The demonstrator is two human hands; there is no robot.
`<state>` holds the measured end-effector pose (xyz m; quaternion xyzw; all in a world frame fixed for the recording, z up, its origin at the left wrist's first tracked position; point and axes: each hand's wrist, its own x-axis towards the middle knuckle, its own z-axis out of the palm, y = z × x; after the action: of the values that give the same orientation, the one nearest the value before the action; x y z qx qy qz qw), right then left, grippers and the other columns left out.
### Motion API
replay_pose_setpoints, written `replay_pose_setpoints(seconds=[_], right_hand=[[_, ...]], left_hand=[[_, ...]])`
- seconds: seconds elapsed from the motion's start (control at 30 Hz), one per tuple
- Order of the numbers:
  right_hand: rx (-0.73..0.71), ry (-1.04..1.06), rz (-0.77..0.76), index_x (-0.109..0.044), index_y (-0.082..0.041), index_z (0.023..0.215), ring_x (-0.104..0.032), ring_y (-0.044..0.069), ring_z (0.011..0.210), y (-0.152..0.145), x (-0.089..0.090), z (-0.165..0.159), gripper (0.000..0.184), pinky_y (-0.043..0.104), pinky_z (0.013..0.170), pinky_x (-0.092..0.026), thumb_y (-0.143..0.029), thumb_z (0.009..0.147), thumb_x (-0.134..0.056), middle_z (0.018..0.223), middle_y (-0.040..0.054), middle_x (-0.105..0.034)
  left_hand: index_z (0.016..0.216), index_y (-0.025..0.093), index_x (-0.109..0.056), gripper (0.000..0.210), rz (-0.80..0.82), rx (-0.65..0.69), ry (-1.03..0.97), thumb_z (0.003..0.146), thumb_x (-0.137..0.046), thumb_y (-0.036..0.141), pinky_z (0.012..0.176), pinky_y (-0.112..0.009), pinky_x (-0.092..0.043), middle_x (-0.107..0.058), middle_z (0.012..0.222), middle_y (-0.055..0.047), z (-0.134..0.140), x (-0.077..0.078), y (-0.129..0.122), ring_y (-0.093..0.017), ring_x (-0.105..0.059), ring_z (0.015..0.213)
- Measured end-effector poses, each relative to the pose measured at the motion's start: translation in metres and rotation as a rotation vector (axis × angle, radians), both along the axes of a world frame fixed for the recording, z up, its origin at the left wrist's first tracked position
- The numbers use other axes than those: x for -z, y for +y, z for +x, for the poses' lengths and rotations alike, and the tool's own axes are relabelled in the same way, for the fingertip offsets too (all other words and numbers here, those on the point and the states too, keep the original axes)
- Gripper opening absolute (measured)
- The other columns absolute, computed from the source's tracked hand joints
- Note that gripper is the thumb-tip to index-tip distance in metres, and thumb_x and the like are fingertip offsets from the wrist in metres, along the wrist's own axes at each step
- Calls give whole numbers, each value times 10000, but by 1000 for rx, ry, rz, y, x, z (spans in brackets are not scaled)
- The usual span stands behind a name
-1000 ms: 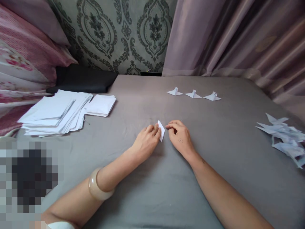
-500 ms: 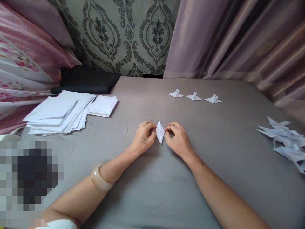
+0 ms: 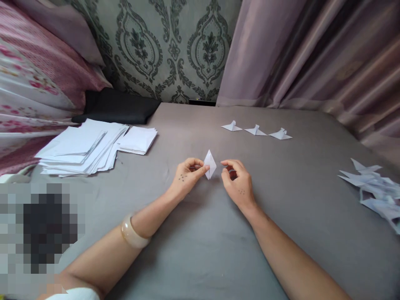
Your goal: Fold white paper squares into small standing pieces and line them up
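A small white folded paper diamond (image 3: 210,163) stands upright in the middle of the view, held at its left side by my left hand (image 3: 189,175), thumb across its front. To its right, my right hand (image 3: 238,180) is off the paper, with curled fingers and a gap between thumb and forefinger; nothing shows in it. Beyond my hands, three folded paper cranes (image 3: 256,130) sit in a row on the grey cloth-covered surface (image 3: 193,233).
At left lie a stack of white paper sheets (image 3: 75,146) and a smaller stack of paper squares (image 3: 138,140), with a black folded item (image 3: 118,106) behind. A heap of paper cranes (image 3: 375,185) lies at far right. Curtains (image 3: 281,50) hang at the back right.
My right hand has let go of the paper diamond and drawn slightly right. My left thumb has moved onto the paper's front, and the diamond is a little higher.
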<state>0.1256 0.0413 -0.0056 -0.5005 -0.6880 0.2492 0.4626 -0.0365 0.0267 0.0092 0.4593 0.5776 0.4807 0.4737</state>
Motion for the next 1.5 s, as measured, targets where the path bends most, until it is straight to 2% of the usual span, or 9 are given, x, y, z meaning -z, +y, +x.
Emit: replay_pose_setpoints(seconds=[0.1,0.27,0.43,0.67,0.87,1.03,1.23,1.4,1.5], right_hand=[[7,62,30,-613,-201,938,-582,153,789,-1,-4,-1,154,292,676,-484,-181,823,-511,923,51,-618],[-35,98,46,-605,-210,907,-565,142,749,-2,-7,-4,91,292,682,-479,-241,841,-551,875,34,-612],[-48,113,7,-602,-213,857,-534,128,677,-2,-6,-4,70,285,655,-467,-274,826,-587,822,18,-610],[-26,222,-110,-588,-210,875,-572,136,690,-2,-3,-5,131,281,664,-480,-316,802,-612,809,23,-642],[-106,220,-172,-619,-206,901,-554,128,649,-3,-4,-6,164,271,626,-471,-337,802,-621,818,24,-650],[-175,252,-208,-648,-208,845,-578,143,712,0,-8,-4,172,280,668,-473,-372,813,-607,835,28,-640],[-240,408,-406,-660,-214,872,-613,162,776,6,-5,0,230,310,749,-486,-428,794,-626,853,31,-689],[-292,434,-464,-663,-219,877,-622,156,805,5,-6,0,219,306,786,-478,-418,792,-634,869,25,-692],[-298,417,-464,-664,-216,876,-621,155,794,4,-8,0,222,308,777,-480,-420,797,-626,864,26,-689]], left_hand=[[773,152,-596,265,-30,-23,-200,696,-726,370,537,-188,-370,-581,693,7,2,-8,0,-80,-499,590],[753,149,-621,231,35,-5,-272,668,-758,314,601,-192,-413,-622,804,-4,2,-10,-1,-77,-533,645],[747,152,-632,205,79,2,-247,669,-756,295,649,-205,-419,-638,845,-6,4,-9,-1,-87,-545,691],[769,156,-639,223,66,-51,-191,690,-739,339,564,-202,-376,-634,752,2,4,-9,-2,-79,-501,594],[751,159,-650,183,148,21,-104,707,-725,320,653,-223,-422,-649,832,-26,3,-5,-1,-117,-557,725],[792,165,-658,179,169,74,-5,728,-704,326,718,-249,-441,-652,856,-39,3,-8,-4,-139,-573,780],[951,168,-575,290,110,69,-224,728,-696,306,719,-251,-453,-651,899,-47,2,-15,-5,-136,-590,799],[842,142,-637,228,25,92,-226,741,-695,338,654,-220,-423,-634,754,-17,2,-16,-5,-100,-552,668],[811,136,-664,226,-3,107,-209,764,-673,356,648,-215,-413,-636,741,-16,3,-16,-5,-96,-544,657]])
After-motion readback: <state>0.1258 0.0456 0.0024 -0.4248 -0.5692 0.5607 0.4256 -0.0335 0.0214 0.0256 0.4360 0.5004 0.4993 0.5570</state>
